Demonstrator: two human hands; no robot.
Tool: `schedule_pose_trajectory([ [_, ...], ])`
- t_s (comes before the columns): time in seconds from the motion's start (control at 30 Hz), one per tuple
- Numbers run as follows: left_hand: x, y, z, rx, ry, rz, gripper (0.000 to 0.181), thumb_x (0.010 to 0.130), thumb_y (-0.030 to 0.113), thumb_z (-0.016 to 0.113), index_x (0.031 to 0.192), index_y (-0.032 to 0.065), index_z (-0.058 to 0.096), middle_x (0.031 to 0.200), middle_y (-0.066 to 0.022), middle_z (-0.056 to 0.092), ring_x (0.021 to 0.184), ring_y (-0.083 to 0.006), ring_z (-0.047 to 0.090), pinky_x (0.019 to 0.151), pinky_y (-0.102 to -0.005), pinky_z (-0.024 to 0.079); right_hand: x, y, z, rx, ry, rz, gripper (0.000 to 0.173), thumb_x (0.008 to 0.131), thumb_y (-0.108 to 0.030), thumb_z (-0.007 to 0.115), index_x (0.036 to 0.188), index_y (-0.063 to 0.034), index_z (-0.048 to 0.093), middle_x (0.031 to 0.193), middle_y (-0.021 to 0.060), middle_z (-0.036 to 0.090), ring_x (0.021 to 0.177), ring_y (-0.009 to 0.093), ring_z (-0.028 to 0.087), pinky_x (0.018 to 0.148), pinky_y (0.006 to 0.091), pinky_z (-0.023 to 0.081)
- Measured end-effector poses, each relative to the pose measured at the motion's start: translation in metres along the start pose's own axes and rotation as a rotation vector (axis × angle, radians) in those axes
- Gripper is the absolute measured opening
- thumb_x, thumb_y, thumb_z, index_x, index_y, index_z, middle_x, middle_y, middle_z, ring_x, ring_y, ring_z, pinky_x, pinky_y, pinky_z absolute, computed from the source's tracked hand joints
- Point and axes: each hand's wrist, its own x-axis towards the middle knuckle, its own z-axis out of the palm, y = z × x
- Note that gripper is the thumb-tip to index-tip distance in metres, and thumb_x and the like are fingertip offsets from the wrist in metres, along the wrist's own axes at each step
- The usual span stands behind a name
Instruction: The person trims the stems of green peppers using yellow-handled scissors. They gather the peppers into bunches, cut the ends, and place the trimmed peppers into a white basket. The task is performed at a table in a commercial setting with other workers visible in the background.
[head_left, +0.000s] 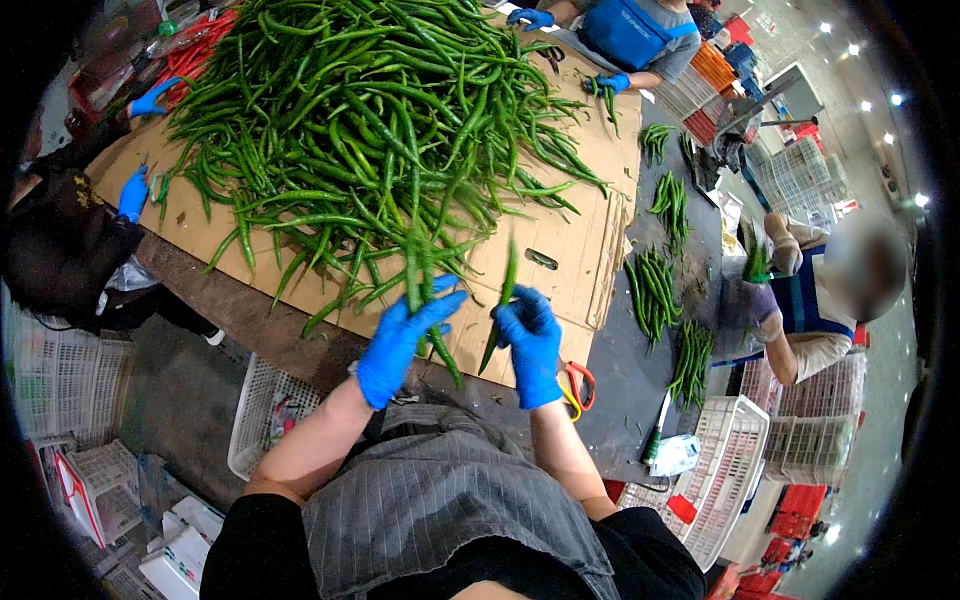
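A large heap of long green chili peppers covers much of the flattened cardboard on the table. At its near edge my left hand, in a blue glove, holds a few green peppers between thumb and fingers; their upper ends are blurred. To the right, my right hand, also gloved in blue, grips a single green pepper that stands nearly upright between the fingertips. The hands are apart. Red-and-yellow-handled scissors lie just right of my right wrist.
Pepper bundles lie on the dark tabletop, near a knife and a white plastic crate. Another crate stands below left. Co-workers' gloved hands are at the left, far right and top of the table.
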Motion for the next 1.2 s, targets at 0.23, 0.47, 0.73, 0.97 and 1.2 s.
schedule_pose_trajectory([
  [0.23,0.008,-0.045,0.003,0.014,-0.019,-0.089,0.035,0.089,0.018,0.053,0.121,0.0038,0.049,0.114,-0.0063,0.057,0.102,-0.016,0.055,0.083,-0.0303,0.045,-0.024,0.019,0.018,-0.214,-0.089,-0.033,0.032,0.085,-0.004,0.057,0.117,-0.0021,0.054,0.089,0.0066,0.061,0.068,0.011,0.059,0.057,0.0233,0.051],
  [0.47,-0.002,-0.023,0.002,-0.105,-0.069,-0.113,0.039,0.091,0.019,0.05,0.125,0.002,0.042,0.111,-0.0153,0.058,0.099,-0.0255,0.059,0.082,-0.0337,0.047,-0.039,0.014,-0.051,-0.812,0.049,-0.262,0.035,0.08,-0.002,0.061,0.113,-0.0048,0.054,0.098,0.0097,0.059,0.082,0.018,0.06,0.07,0.0267,0.047],
  [0.73,-0.002,-0.025,-0.002,-0.101,-0.039,-0.118,0.039,0.092,0.016,0.048,0.127,0.0012,0.042,0.109,-0.0166,0.058,0.096,-0.0236,0.059,0.083,-0.0342,0.047,-0.079,0.069,-0.151,-1.055,0.204,0.043,0.044,0.066,-0.012,0.073,0.105,-0.0107,0.055,0.1,0.0151,0.058,0.091,0.033,0.057,0.077,0.038,0.047],
  [0.97,0.0,-0.014,-0.004,-0.093,-0.021,-0.082,0.045,0.089,0.02,0.052,0.13,0.0036,0.041,0.107,-0.0146,0.058,0.095,-0.0242,0.059,0.083,-0.036,0.048,-0.063,0.053,-0.154,-1.294,0.119,0.16,0.047,0.062,-0.024,0.077,0.102,-0.0085,0.058,0.095,0.0163,0.058,0.087,0.033,0.058,0.075,0.039,0.048],
  [1.2,0.004,-0.013,-0.023,-0.173,0.056,0.01,0.043,0.09,0.021,0.049,0.129,0.006,0.042,0.106,-0.0138,0.059,0.095,-0.0235,0.059,0.082,-0.0359,0.048,-0.059,0.04,-0.11,-0.806,0.145,0.071,0.037,0.067,-0.015,0.074,0.096,-0.0042,0.055,0.083,0.0076,0.054,0.075,0.017,0.056,0.069,0.028,0.047],
])
